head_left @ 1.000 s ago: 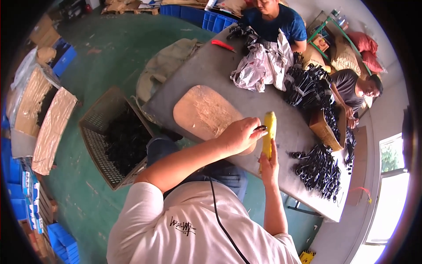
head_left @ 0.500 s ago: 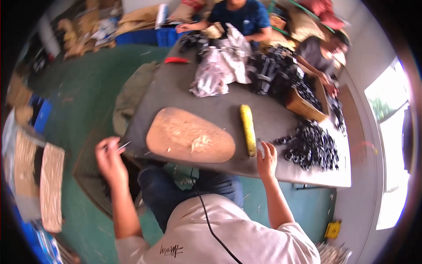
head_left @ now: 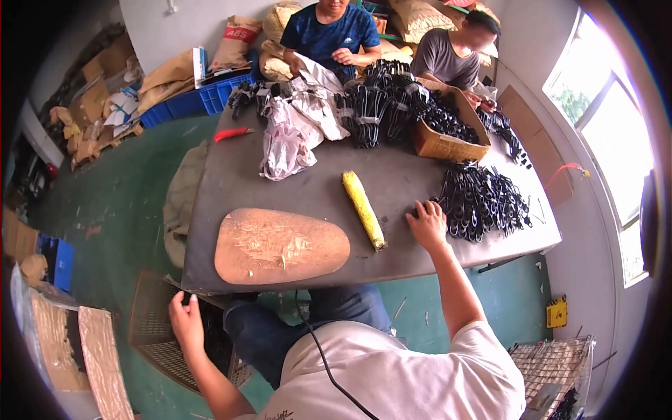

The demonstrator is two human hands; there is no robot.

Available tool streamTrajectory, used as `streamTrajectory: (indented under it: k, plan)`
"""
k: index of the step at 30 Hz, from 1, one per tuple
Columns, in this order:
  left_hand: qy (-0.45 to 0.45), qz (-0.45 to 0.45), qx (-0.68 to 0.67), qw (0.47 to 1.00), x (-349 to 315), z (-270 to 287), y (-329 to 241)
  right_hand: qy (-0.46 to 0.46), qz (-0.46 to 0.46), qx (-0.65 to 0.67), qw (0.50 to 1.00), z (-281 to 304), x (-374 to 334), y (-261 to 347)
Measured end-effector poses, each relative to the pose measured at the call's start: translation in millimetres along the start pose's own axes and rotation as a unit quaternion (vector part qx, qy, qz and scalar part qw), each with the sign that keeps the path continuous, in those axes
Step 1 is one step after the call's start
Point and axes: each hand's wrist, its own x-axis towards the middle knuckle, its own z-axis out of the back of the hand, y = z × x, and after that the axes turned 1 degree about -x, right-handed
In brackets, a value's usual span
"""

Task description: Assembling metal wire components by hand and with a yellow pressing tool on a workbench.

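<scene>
My right hand (head_left: 428,224) rests palm down on the table, fingers apart, at the left edge of a loose heap of thin black plastic pieces with looped ends (head_left: 483,204). No piece shows in its grasp. My left hand (head_left: 187,323) hangs off the table's near left corner, above a brown mesh crate (head_left: 157,336); its fingers are apart and I see nothing in them. Between my hands lie a worn brown board (head_left: 280,245) with a rough, scraped middle and a yellow wrapped stick (head_left: 362,210), which is slanted just right of the board.
Across the grey table (head_left: 406,175), two people sit behind bundled black pieces (head_left: 367,115), crumpled pale bags (head_left: 290,133) and a cardboard box (head_left: 448,145) of black parts. A red-handled tool (head_left: 233,134) lies near the left edge. A wire basket (head_left: 553,364) stands at lower right.
My right hand has reached forward to the black heap. My left hand has dropped toward the crate, and the thin metallic piece it held no longer shows. Shavings on the board have shifted.
</scene>
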Motion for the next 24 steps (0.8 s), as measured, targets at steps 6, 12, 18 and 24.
streamTrajectory:
  k: [6,12,18,24]
  plan:
    - [0.066,-0.055,-0.064,0.994,-5,-36,-57,-0.045,0.022,0.118,0.992,3,-26,17]
    - [0.099,-0.135,-0.08,0.983,-3,-56,-90,0.013,0.151,0.197,0.969,22,-50,27]
    - [0.117,-0.165,-0.087,0.976,-11,-55,-119,-0.166,-0.028,0.103,0.98,43,-43,28]
    - [0.136,-0.162,-0.061,0.975,-15,-54,-104,-0.051,-0.129,0.072,0.988,28,8,-10]
